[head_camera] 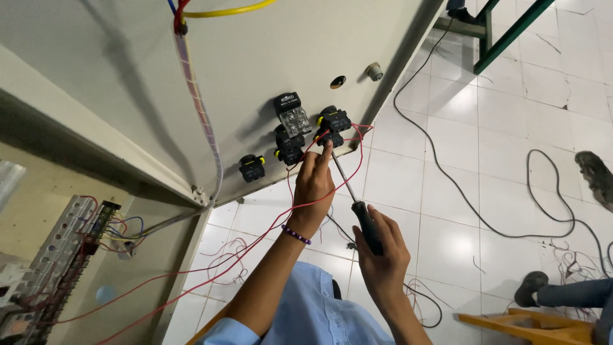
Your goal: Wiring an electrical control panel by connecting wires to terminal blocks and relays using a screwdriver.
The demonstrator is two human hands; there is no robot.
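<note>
Tightening: screwdriver (350, 191) gripped in closed right hand (382, 250), tip kept square on far switch block (334, 122); red wire (348, 137) pinched steady by left hand (313, 185).

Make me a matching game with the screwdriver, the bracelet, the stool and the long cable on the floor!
Things:
1. screwdriver
2. bracelet
3. stool
4. long cable

Descriptions:
A. purple beads around the left wrist
B. yellow, at the bottom right corner
C. black, winding across the white tiles
D. black handle gripped in the right hand, tip at the black switch block

Pairs: 1-D, 2-A, 3-B, 4-C
</note>
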